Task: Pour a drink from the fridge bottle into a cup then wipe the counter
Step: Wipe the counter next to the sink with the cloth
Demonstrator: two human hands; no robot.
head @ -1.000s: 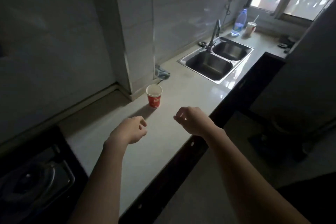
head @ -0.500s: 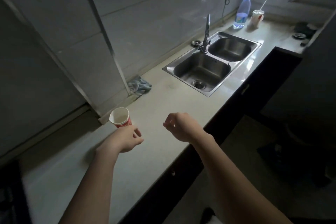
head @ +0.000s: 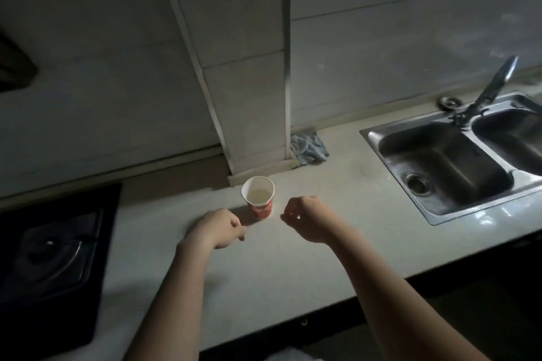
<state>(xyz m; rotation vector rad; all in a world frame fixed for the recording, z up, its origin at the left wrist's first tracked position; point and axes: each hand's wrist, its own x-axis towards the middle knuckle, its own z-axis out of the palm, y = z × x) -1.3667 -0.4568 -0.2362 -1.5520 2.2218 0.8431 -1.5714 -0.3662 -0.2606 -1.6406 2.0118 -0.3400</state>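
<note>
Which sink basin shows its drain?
The left basin, nearer the cup: its round drain is in plain view. The right basin is cut off at the frame edge.

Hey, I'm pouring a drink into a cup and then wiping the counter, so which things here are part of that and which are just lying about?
For the job:
- red paper cup, upright, pale liquid inside
- blue cloth, crumpled by the wall pillar
- counter

Just lying about:
- double sink
- tap
- stove

No bottle is in view.
</note>
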